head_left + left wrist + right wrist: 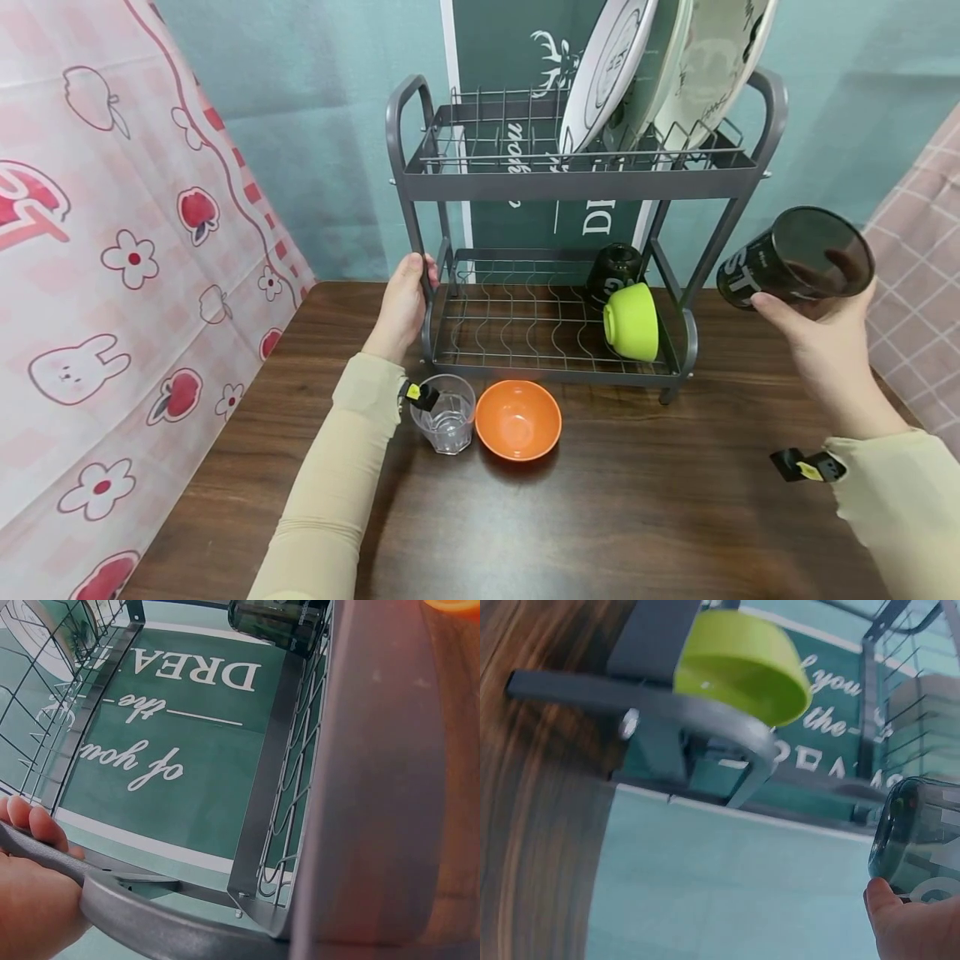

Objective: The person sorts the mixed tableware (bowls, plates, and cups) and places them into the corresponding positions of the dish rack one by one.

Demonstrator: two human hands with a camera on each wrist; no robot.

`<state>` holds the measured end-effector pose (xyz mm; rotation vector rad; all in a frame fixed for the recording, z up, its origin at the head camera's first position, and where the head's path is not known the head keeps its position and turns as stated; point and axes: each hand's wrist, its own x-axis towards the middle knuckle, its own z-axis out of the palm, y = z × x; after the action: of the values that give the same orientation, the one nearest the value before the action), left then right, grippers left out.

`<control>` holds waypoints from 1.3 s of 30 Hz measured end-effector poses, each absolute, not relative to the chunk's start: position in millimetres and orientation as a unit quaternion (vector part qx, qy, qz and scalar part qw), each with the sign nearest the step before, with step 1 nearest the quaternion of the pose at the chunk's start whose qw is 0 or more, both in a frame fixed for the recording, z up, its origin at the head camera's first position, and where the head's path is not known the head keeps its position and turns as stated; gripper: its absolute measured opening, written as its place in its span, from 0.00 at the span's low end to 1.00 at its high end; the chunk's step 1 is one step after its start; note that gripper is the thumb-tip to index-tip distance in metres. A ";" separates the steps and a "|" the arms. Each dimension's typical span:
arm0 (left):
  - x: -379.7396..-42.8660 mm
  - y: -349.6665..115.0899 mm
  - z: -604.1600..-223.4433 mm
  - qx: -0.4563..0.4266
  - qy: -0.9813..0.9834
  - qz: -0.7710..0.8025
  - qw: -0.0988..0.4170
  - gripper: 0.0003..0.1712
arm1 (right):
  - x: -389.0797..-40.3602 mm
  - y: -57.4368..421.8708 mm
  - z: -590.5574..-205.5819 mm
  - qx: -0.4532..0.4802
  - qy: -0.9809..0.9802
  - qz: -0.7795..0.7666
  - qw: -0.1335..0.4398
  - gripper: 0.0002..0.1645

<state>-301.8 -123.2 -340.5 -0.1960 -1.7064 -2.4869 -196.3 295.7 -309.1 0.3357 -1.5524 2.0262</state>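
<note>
My left hand (405,302) grips the left upright of a grey two-tier dish rack (577,185); its fingers wrap the metal frame, as the left wrist view also shows. To the right of the rack, my right hand (832,350) holds a dark tinted glass (798,258) with white lettering, tilted and raised off the table. On the lower tier a lime green bowl (632,323) stands on its side, with another dark glass (613,271) behind it. Plates (609,71) stand upright in the right part of the upper tier.
A clear glass (448,417) stands on the brown wooden table (600,517) just below my left wrist. Beside it sits an orange bowl (518,419), in front of the rack. Patterned cloth (150,333) hangs at the left, and a checked cloth (918,283) at the right.
</note>
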 end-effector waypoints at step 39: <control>-194.7 -95.3 -294.6 -0.288 -0.758 -0.575 -0.105 0.69 | -147.1 176.4 -320.6 0.183 -0.813 0.552 0.028 0.54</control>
<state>-194.7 -95.3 -294.6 -0.9700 -2.5555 -1.9390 -147.1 176.4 -320.6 0.5653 -2.5082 1.7051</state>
